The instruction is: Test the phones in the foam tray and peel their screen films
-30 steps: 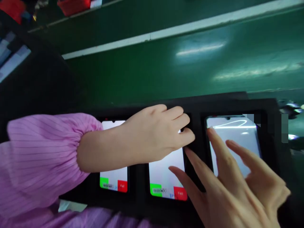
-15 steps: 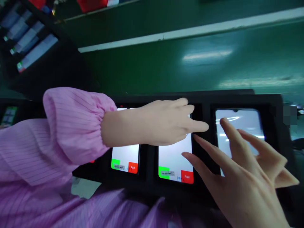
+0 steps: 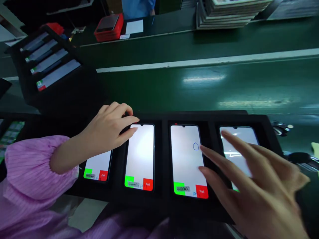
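Touching glossy rectangular phone (image 3: 140, 156): left hand (image 3: 109, 127)

Four lit phones (image 3: 97, 166) (image 3: 141, 156) (image 3: 185, 159) (image 3: 239, 139) are counted in the front black tray (image 3: 163, 149) — one per slot. Four more phones (image 3: 59, 73) are seen in a second tray (image 3: 62, 96) at upper left, so two trays, eight phones. Red Fail buttons (image 3: 148, 183) are shown on three screens. Two hands are counted — left hand (image 3: 109, 124), right hand (image 3: 256, 186). One red box (image 3: 109, 27) is spotted.
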Action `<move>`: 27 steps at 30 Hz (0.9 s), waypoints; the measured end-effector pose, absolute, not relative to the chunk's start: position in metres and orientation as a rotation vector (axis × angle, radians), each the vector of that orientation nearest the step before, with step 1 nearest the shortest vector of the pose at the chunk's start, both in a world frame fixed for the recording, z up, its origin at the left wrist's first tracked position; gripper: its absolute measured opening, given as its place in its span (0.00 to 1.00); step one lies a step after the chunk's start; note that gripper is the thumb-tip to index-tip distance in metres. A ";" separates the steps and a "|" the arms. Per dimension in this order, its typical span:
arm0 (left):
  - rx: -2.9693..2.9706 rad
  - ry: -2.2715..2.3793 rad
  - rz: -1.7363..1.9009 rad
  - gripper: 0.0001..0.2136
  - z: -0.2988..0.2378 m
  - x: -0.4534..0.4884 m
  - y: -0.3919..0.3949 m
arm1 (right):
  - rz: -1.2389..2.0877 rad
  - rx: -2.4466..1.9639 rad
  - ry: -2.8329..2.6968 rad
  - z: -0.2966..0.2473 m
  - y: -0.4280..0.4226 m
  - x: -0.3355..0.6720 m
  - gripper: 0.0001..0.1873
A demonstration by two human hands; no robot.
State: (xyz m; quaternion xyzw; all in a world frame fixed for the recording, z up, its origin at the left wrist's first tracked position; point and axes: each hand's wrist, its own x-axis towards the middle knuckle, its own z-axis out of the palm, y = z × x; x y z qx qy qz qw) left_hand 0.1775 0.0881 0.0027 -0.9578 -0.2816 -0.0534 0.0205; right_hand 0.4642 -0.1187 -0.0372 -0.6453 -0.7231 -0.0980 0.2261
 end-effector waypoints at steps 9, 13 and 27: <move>-3.014 -0.835 -0.236 0.12 -0.012 0.175 0.092 | -0.273 -1.976 -1.867 -0.050 -0.122 0.472 0.12; -2.986 -0.839 -0.041 0.15 -0.014 0.179 0.098 | -0.409 -2.211 -1.846 -0.058 -0.102 0.454 0.22; -2.819 -0.528 -0.135 0.15 -0.011 0.187 0.095 | -0.374 -2.487 -1.893 -0.036 -0.076 0.418 0.24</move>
